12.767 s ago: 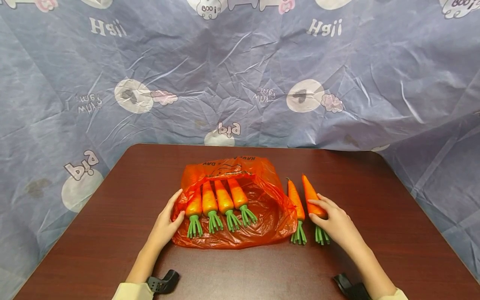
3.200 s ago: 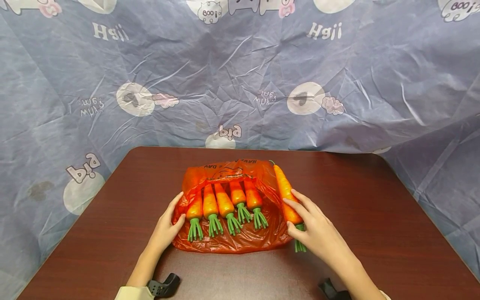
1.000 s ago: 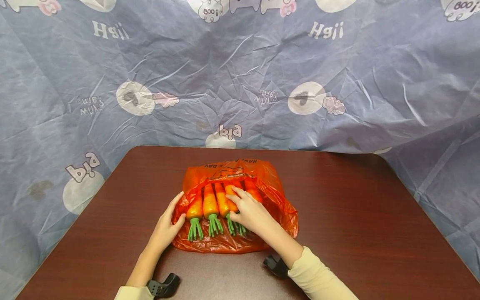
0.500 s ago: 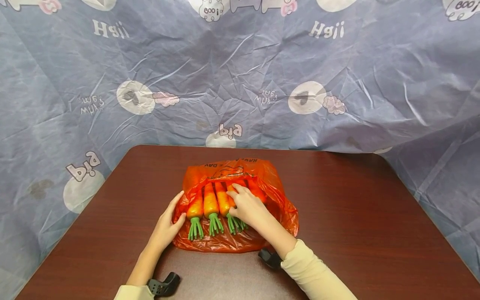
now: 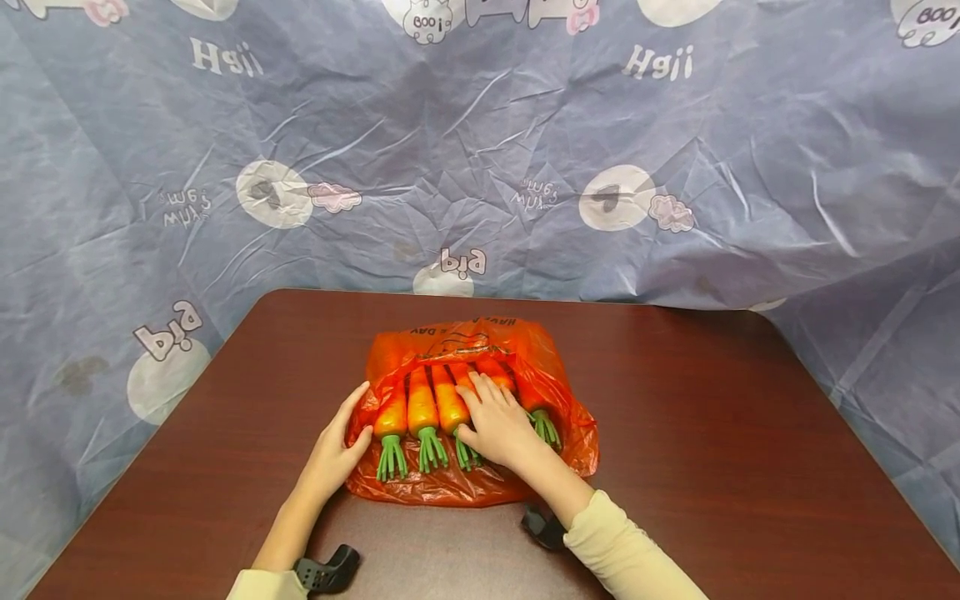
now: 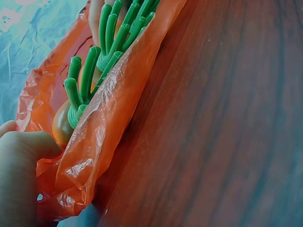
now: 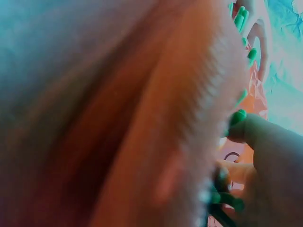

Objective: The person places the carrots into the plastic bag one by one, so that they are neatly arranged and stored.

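An orange-red plastic bag (image 5: 480,493) lies on its side with its mouth facing me. Several carrots (image 5: 391,415) with green stalks sit side by side in the mouth, tips inward. My left hand (image 5: 330,446) holds the bag's left edge; the left wrist view has the thumb (image 6: 40,144) bent over the plastic beside a carrot's stalks (image 6: 83,90). Across the carrots right of the middle lies my right hand (image 5: 498,421), fingers extended on them and partly covering them. One more set of green stalks (image 5: 545,429) shows to its right.
The dark brown wooden table (image 5: 697,417) extends around the bag. Behind it hangs a grey-blue printed cloth (image 5: 480,150). Black wrist straps (image 5: 328,570) are on both forearms. Blur fills much of the right wrist view.
Two carrots earlier on the table at right are now in the bag. In the last half second my right hand's fingers have flattened over the carrots, uncovering the rightmost stalks. The left hand stays put.
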The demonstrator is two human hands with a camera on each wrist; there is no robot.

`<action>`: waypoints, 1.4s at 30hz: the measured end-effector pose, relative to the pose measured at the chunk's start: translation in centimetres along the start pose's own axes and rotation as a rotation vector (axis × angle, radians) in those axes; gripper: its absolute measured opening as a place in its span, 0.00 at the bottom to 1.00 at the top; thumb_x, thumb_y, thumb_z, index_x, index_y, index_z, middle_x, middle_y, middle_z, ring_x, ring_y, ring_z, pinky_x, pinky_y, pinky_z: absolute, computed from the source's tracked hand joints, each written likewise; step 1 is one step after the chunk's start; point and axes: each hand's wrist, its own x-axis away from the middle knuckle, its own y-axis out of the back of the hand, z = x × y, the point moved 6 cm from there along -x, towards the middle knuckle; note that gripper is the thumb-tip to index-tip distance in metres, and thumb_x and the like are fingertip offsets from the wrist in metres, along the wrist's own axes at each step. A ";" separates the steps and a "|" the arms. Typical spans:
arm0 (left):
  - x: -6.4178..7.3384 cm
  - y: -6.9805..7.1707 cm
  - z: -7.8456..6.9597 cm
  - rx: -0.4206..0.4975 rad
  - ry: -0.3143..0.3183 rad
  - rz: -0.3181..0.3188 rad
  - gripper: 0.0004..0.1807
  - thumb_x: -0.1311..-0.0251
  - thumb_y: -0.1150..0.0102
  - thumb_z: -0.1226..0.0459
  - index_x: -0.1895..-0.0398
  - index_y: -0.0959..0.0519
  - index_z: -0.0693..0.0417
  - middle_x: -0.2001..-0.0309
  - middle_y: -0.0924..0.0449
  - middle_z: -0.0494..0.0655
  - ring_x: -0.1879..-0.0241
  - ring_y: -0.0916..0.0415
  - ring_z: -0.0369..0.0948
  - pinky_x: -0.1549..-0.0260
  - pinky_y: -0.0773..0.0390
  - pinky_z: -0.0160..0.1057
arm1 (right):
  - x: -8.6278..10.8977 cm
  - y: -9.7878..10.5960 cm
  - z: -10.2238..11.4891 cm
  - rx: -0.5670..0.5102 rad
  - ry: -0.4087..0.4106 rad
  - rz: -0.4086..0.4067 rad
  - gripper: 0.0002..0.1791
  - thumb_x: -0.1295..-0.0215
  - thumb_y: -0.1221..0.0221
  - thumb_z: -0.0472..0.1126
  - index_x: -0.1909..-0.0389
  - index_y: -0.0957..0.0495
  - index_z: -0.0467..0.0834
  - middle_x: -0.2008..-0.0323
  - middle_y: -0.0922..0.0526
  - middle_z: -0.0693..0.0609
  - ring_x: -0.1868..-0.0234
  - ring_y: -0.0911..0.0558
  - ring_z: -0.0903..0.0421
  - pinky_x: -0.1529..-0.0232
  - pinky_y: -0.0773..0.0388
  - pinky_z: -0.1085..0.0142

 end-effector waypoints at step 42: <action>0.0 -0.1 0.4 0.017 0.003 0.006 0.35 0.42 0.46 0.69 0.32 0.44 0.42 0.36 0.37 0.54 0.41 0.34 0.52 0.44 0.34 0.55 | 12.5 9.1 -10.5 0.096 -0.121 -0.472 0.30 0.41 0.47 0.47 0.38 0.37 0.42 0.35 0.38 0.40 0.36 0.38 0.42 0.35 0.47 0.51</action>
